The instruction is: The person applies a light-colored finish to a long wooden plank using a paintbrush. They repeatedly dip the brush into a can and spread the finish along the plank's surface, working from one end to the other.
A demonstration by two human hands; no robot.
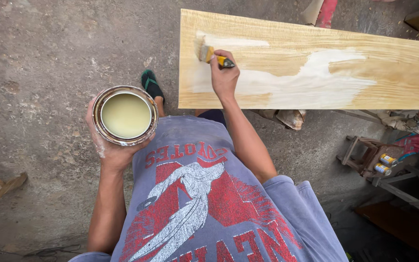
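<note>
The wooden board (316, 63), partly whitened, lies across the view. The left hand (112, 148) cups an open paint can (126, 115), fingers wrapped beneath. The right hand (224, 75) fingers pinch a paintbrush (208, 54) at the board's left end; long strokes along the grain should spread the coat evenly.

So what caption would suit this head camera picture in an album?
Right hand brushes pale coating onto a wooden board while the left hand holds an open can.
</note>
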